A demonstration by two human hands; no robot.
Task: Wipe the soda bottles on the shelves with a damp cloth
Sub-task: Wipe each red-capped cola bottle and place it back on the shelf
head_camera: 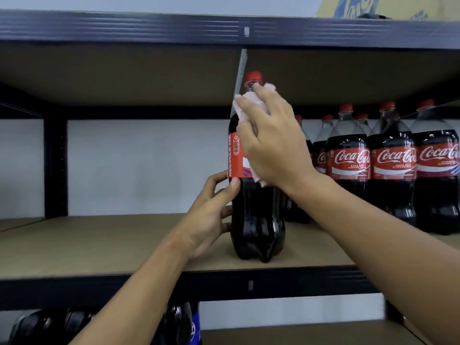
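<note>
while the left hand [209, 220] grips the soda bottle [257, 220] just under its label, thumb on the front and fingers curled round the far side, the right hand [272, 148] presses a pale pink cloth [246, 103] against the bottle's sloping shoulder and neck. the right hand's fingers are spread and nearly straight over the cloth, flat rather than clenched, and soft crumpled fabric shows above the fingertips and again below the palm. the bottle stands upright near the front edge of the middle shelf [112, 245], a matt brown board set in a dark metal frame [62, 290]. it is a tall clear plastic bottle filled with dark cola, its lower body moulded into rounded lobes that catch glossy highlights, with a red cap [253, 77] and a red wrap label [234, 155] printed "recycle me" down the side. to the right, farther back on the same shelf, a group of like bottles [371, 170] stands close together, white script labels facing forward. behind them is a plain pale wall [149, 165]. the underside of the upper shelf [124, 70] is the same brown board, with a ridged dark beam along its front. on the shelf below, dark glossy bottles [176, 322] show at the bottom edge, one with a blue label. a yellow box [328, 8] with blue print shows above the upper shelf.
</note>
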